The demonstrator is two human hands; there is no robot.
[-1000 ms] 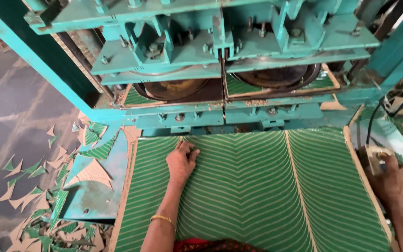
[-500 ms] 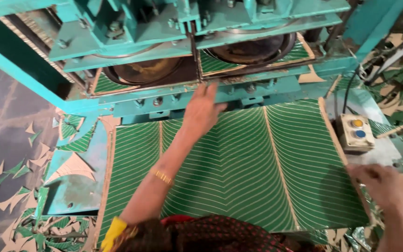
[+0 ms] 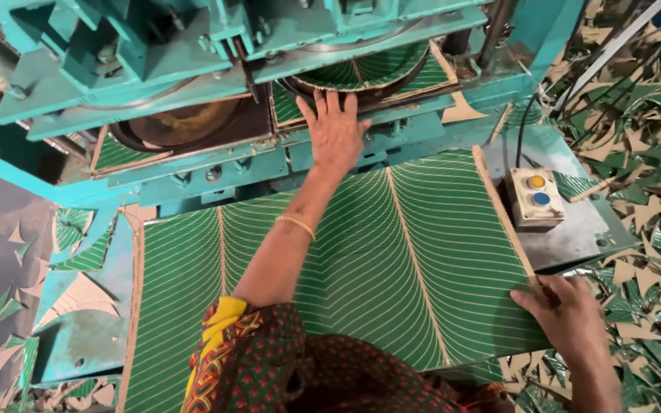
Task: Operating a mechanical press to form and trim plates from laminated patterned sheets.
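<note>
Left hand (image 3: 336, 130): had advanced from the green leaf-print sheet (image 3: 361, 283) to the press (image 3: 193, 61) mouth, fingers spread flat by the pressed plate (image 3: 369, 73). Right hand (image 3: 568, 313): had shifted onto the sheet's near corner, fingers curled, pinning it on the table (image 3: 575, 237).

Lighting: even, soft and fairly bright; source not visible. Shadows: deep under the teal press head (image 3: 193, 46), around the dark round die (image 3: 177, 126) at 11 o'clock; faint elsewhere. Glare: mild sheen on the grey metal plate (image 3: 583, 229) at 3 o'clock; green striped sheet (image 3: 422, 268) reads matt. Focus: centre sharp, stripes crisp. Blur: slight softness on patterned clothing (image 3: 292, 375) at 6 o'clock. Distortion: wide-angle bowing, machine edges lean outward towards the corners.
</note>
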